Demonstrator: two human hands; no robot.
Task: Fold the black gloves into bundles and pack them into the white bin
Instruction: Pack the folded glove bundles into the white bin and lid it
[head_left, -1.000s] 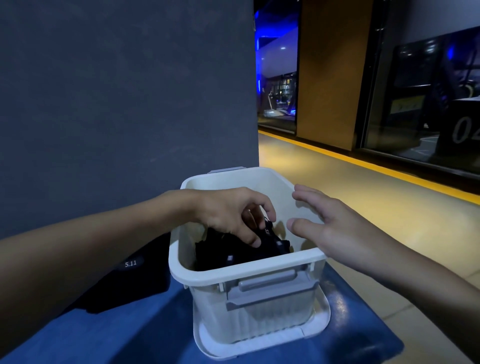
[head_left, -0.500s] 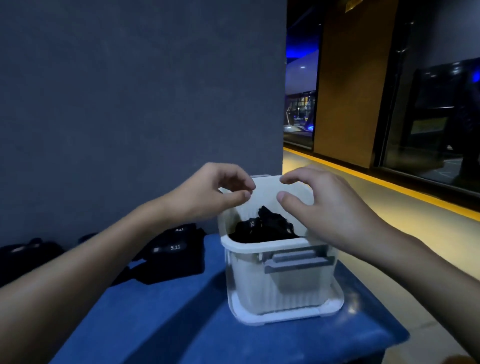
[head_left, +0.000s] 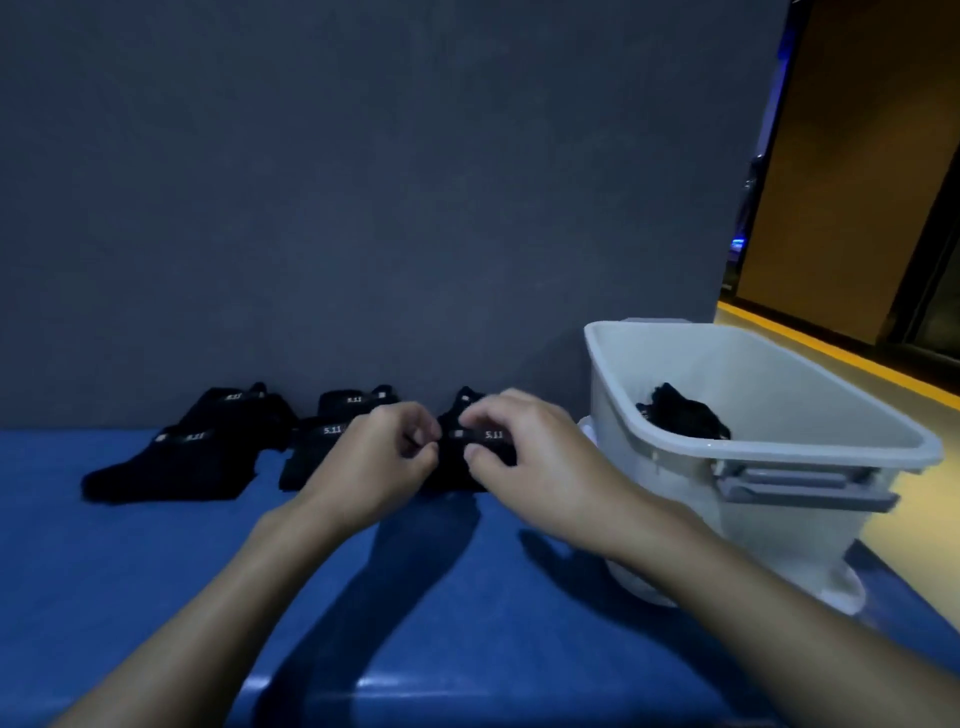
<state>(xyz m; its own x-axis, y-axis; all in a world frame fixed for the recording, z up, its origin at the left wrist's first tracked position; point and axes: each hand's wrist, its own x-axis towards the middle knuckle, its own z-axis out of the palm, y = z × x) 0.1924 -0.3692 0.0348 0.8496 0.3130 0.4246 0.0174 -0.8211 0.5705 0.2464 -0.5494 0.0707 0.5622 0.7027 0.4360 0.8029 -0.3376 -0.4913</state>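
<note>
R hand (head_left: 524, 462) pinches soft black glove (head_left: 488, 435), strap mkd 5.11. L hand (head_left: 374, 457) curled at its edge, hold unclear. Smooth white plastic bin (head_left: 779, 374) right of grip.

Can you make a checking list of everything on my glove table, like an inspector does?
Surface: blue table, shiny at the near edge.
Job's things: left gloves, middle gloves and right gloves lie unfolded in a row by the wall; white bin stands at the table's right end with one black bundle inside.
Clutter: nothing seen.
Hands: right hand pinches the right gloves; left hand is curled at their left edge, grip unclear.
Cables: nothing seen.
Surroundings: grey wall behind the table; yellow floor to the right.
</note>
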